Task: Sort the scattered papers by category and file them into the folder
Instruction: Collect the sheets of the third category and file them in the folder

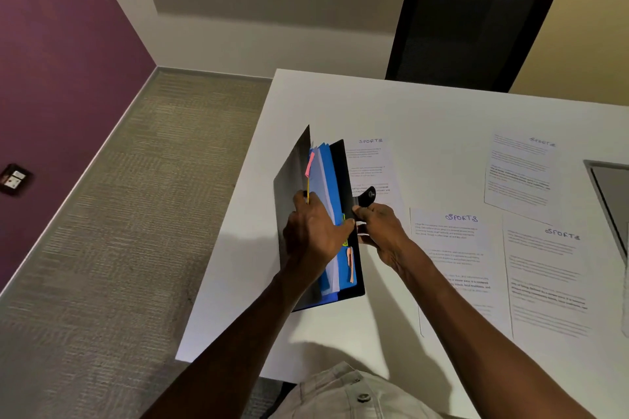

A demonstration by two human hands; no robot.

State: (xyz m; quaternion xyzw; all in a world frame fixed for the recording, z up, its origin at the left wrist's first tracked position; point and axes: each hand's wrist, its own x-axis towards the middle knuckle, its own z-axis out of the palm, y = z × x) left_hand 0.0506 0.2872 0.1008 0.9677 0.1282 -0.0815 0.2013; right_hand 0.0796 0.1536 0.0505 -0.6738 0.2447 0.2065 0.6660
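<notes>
Holding the folder (320, 221) upright on the tabletop (340, 105), left hand (315, 231) and right hand (381, 231) each grip it; four "Sports" papers (456, 258) lie unfiled beside it.

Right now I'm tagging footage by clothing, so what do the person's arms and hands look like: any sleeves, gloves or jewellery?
Both forearms are bare up to the frame edge, with no sleeves in view. The left hand and right hand wear no gloves, and no rings, watch or bracelet show. The only clothing visible is a light beige buttoned garment at the bottom edge.
</notes>
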